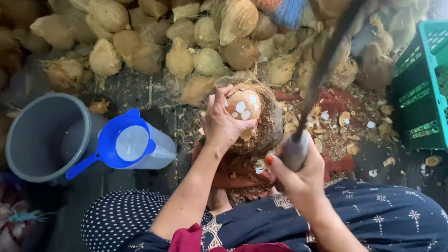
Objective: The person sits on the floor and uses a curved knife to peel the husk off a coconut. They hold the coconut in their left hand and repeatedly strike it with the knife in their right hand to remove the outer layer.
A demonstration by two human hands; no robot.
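My left hand [223, 121] grips a partly shelled coconut [244, 104], brown with white chipped patches, resting on a round fibrous block [269, 126] on the floor in front of me. My right hand [299, 171] is closed around the handle of a long dark blade [326, 59], blurred, raised above and to the right of the coconut. My knees in dark patterned cloth frame the bottom of the view.
A heap of husked coconuts [151, 31] fills the back. A grey bucket [42, 136] and a clear jug with a blue strainer [130, 143] stand at left. A green plastic crate [446, 92] sits at right. Shell chips [345, 121] litter the dark floor.
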